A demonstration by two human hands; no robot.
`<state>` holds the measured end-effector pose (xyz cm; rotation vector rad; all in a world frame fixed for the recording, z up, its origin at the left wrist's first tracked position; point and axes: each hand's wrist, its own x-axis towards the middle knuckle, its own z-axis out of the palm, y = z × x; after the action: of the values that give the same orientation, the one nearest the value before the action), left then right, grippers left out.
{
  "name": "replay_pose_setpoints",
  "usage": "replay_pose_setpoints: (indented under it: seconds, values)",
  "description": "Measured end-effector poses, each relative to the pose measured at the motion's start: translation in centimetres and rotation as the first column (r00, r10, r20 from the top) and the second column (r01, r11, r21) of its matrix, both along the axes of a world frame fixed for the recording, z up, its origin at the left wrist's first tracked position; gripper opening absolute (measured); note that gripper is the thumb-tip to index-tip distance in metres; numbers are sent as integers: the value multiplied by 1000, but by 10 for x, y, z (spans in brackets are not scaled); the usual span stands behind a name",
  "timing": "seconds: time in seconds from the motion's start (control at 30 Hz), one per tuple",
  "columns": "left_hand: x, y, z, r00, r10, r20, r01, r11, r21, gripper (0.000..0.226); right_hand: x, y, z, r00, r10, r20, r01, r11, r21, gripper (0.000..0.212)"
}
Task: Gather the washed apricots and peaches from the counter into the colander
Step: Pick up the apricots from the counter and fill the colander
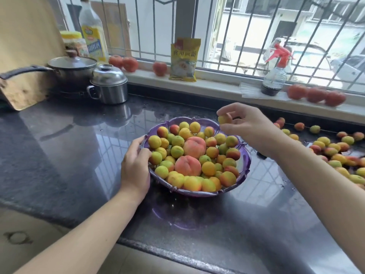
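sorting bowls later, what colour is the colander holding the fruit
Translucent purple colander, seen in the head view.

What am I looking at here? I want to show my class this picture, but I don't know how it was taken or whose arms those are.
There is no machine. A person wears a camera on the head, so you look down at their own two arms. On the dark counter stands a purple colander full of apricots, with two peaches on top. The left hand holds the colander's rim. The right hand pinches one apricot above it. More loose apricots lie on the counter to the right. Tomatoes sit on the windowsill.
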<state>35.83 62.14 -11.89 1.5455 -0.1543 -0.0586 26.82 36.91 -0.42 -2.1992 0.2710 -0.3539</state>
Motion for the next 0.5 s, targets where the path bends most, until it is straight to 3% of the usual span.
replay_pose_setpoints:
  seconds: [0.17,0.37,0.5]
  values:
    - [-3,0,5,1000,-2,-3,2,999,36,45,9,39,6,976,154,-152,-173,977,-123,31]
    - [-3,2,4,1000,12,-9,-12,999,30,51,33,83,-13,939,275,-205,-341,813,-471,29]
    - [-4,1,7,1000,3,-9,-2,999,43,48,43,93,-27,931,294,-218,-365,720,-590,31]
